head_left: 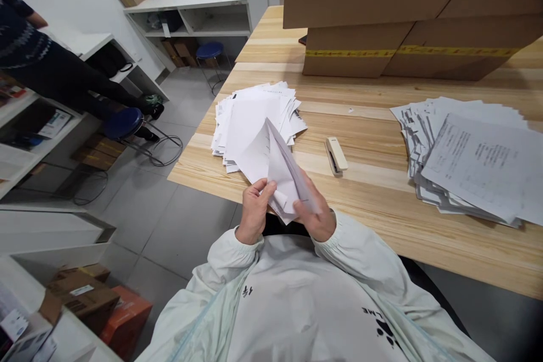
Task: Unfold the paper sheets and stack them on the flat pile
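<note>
Both of my hands hold a small bundle of white paper sheets [278, 167] above the near edge of the wooden table [373, 203]. My left hand [253, 210] pinches the bundle's lower corner, which curls over. My right hand [316, 212] grips the lower right side of the bundle. Just beyond it a messy pile of white papers [250, 116] lies on the table. A beige stapler [336, 154] rests on the table to the right of my hands, untouched.
A second spread pile of printed sheets [466, 158] lies at the table's right. Large cardboard boxes [407, 11] stand at the back. To the left are a person in dark clothes [46, 68] sitting on a blue stool [123, 123], white shelves and floor boxes [85, 294].
</note>
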Motion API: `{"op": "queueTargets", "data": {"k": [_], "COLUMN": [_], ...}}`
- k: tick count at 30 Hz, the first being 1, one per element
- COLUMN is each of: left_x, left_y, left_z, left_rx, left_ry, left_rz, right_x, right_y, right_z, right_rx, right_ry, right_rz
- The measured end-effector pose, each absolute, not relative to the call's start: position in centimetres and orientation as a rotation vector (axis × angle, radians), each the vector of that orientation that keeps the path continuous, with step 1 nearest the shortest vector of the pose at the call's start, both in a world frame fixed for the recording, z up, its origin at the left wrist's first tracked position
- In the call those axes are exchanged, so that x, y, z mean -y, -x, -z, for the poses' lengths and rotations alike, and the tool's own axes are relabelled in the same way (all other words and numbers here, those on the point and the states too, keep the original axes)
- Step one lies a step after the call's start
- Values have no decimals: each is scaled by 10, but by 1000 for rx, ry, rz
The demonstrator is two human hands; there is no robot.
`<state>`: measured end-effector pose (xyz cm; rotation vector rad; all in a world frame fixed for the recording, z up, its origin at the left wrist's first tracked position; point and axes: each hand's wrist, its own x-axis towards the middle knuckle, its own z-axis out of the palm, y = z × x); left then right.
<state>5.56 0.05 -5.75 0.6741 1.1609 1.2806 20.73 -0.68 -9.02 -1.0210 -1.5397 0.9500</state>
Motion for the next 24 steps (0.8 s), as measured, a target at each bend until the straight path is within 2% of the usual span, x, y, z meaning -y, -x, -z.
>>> {"op": "queueTargets", "data": {"k": [3,6,13,18,19,21,24], "left_x": [1,2,2,10,12,16,21], "left_y": [-53,-49,-42,-39,-40,-44,-53], "left_z": [58,54,54,54,52,48,44], "left_rx": [-1159,-1078,-1036,-1326,-1395,-1519,-1644], "left_ry": [-634,-584,-606,-1060,-1215,-1538,-2009], "left_rz": [-1351,-1338,-1321,-1174,-1133,-1084,-1123], "right_x": [7,5,5,6,7,9,7], "right_y": [-208,-210,-209,-217,-219,-221,-221], "right_z": [88,84,83,76,73,66,59], "right_rx": [1119,998,1044,1358,1419,1501,1421], "right_ry": [1284,1325,1284,1311,1318,1283,1143], "right_rz": [-801,-721,-678,-154,-143,-419,-1100]}}
